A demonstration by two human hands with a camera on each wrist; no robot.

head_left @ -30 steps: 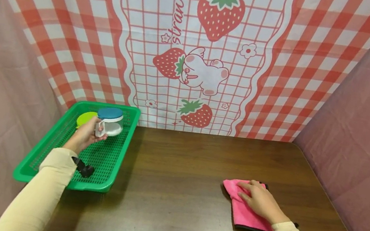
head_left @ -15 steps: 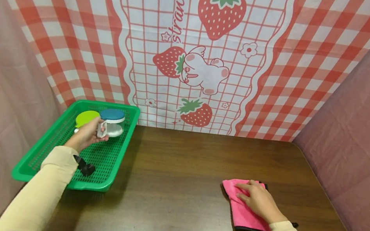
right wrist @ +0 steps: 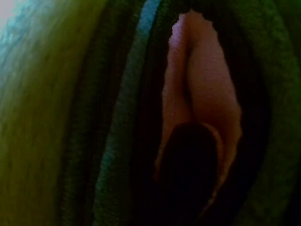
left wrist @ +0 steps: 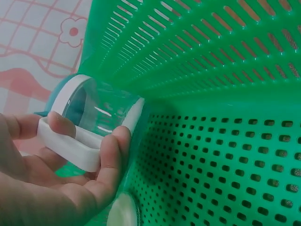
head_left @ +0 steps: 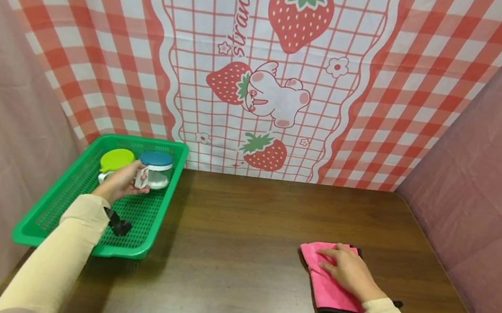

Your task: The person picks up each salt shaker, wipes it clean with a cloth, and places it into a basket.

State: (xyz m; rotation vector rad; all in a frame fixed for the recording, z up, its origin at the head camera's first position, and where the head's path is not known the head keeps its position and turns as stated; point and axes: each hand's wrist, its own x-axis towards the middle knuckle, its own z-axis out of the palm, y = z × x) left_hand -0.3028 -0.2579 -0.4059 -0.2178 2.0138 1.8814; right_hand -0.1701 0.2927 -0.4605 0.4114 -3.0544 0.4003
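Observation:
My left hand (head_left: 121,182) grips the white handle (left wrist: 70,146) of a clear jar (left wrist: 110,108), its fingers curled round it. The jar has a blue lid (head_left: 156,159) and a white base, and stands low at the back right of the green basket (head_left: 158,218). To its left in the basket is a second jar with a lime-green lid (head_left: 117,160), partly behind my hand. Over on the right, my right hand (head_left: 351,271) rests with fingers spread on a folded pink cloth (head_left: 326,287) with a black edge. The right wrist view is dark and blurred.
The wooden table (head_left: 228,249) runs between basket and cloth. A red-checked strawberry curtain (head_left: 263,72) hangs along the back edge. Pink drapes (head_left: 494,174) close off both sides. The basket's slotted wall (left wrist: 197,47) rises right beside the jar.
My left hand has moved slightly right and down with the blue-lidded jar, further into the basket. More of the lime-green-lidded jar shows. The right hand stays on the cloth.

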